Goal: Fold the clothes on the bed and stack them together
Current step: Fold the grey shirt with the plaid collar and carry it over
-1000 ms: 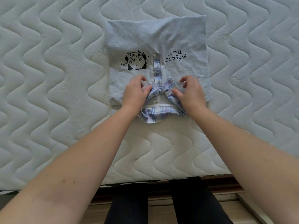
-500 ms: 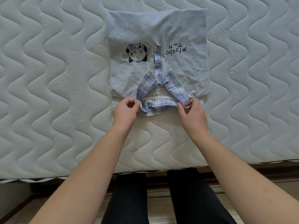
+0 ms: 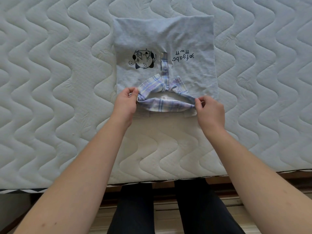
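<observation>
Pinching both ends of the blue-and-white plaid collar (image 3: pixel 164 105), I've got my left hand (image 3: pixel 125 103) on one corner and my right hand (image 3: pixel 210 110) on the other, thumb and forefinger closed on the fabric at each side. The collar belongs to a folded pale grey-blue cotton shirt (image 3: pixel 164 48) that lies flat on the white quilted mattress (image 3: pixel 50 81) with wavy stitching, near the edge closest to me. My arms reach in from below, one to each side of the collar. Its two plaid points spread open toward the shirt body, and a narrow plaid placket strip (image 3: pixel 164 65) runs up from where they meet. Just inside the neckline sits a small white button (image 3: pixel 163 97). To the left of the placket there's a black cartoon face print (image 3: pixel 143 59), and to the right a line of black lettering (image 3: pixel 183 56), both upside down from where I stand. Under the collar a paler layer of cloth peeks out, possibly another fold of the same shirt; I can't quite tell. Below the mattress edge, my dark trouser legs (image 3: pixel 135 208) stand on the wooden floor (image 3: pixel 165 222).
</observation>
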